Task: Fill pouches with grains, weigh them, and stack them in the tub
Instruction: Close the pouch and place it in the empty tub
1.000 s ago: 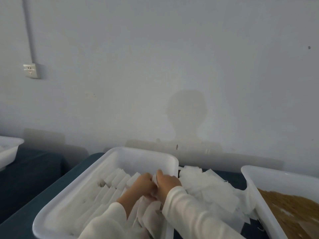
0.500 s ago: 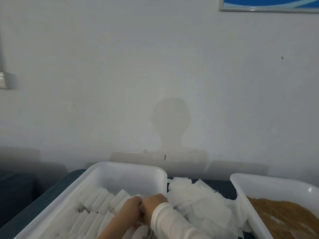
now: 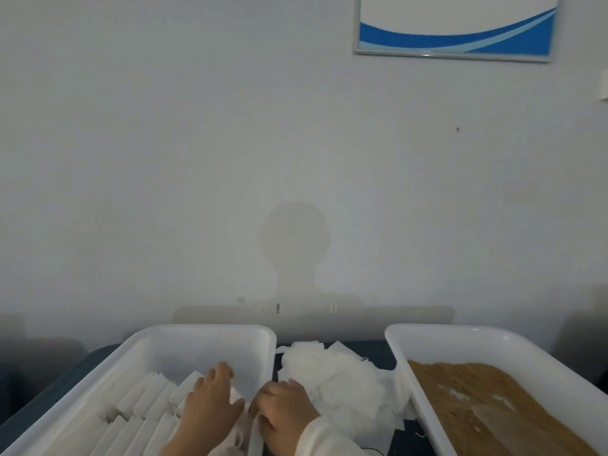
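Stacking step: filled white fabric pouches (image 3: 154, 399) pressed into white plastic tub (image 3: 210, 337) by flat left hand (image 3: 210, 403); right hand (image 3: 283, 406) curled, grip unclear. Next: another pouch needed.

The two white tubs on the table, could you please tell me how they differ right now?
The left tub holds rows of white pouches packed side by side; the right tub holds loose brown grains. The left hand rests inside the left tub, while no hand is in the right tub. Both are white, rectangular, with rounded corners.
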A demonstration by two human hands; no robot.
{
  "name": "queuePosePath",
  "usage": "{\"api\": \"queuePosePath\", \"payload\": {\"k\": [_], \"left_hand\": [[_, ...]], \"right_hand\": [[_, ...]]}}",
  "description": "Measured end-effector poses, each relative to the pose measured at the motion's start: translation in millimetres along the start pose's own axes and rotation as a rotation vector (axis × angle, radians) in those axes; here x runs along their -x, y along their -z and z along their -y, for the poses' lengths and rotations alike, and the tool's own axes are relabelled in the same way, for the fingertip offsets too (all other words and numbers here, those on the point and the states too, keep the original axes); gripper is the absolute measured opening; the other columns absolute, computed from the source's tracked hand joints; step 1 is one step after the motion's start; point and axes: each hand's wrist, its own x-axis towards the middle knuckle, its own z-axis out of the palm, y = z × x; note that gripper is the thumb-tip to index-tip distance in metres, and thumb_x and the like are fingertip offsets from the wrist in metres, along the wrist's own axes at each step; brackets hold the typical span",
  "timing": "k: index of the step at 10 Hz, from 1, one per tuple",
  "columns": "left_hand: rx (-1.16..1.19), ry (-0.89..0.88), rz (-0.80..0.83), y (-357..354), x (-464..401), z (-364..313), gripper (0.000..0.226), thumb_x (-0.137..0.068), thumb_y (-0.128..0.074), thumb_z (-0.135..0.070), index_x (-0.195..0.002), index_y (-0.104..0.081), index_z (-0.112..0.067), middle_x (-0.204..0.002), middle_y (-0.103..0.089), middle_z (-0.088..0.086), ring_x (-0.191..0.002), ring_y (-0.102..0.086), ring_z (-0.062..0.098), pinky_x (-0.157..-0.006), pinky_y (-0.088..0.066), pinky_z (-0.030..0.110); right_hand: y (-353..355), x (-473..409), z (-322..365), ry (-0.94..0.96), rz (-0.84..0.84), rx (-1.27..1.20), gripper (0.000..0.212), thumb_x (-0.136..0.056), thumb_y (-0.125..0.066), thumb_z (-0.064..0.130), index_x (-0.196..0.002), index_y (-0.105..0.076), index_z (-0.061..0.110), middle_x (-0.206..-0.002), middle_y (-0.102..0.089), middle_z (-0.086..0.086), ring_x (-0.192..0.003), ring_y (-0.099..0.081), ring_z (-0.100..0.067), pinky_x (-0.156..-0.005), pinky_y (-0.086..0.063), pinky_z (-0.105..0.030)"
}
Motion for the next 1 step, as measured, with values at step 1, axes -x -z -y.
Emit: {"api": "queuePosePath", "payload": {"k": [1], "left_hand": [[0.101,-0.036,-0.048,6.3,12.6,-7.5,0.027,-0.089,-0.059,-0.031,-0.099,-0.035,-0.027,-0.117,-0.051,-0.006,-0.111,-0.050,0.013,-0.092,-0.038,0.021]], "right_hand": [[8.6,35.9,-9.6,0.024,-0.075,-0.154,0.029,-0.094,-0.043,0.014,-0.116,-0.063,0.010,-0.125,-0.053,-0.010,-0.115,-0.049,-0.025,-0.104,-0.030,-0.025]]}}
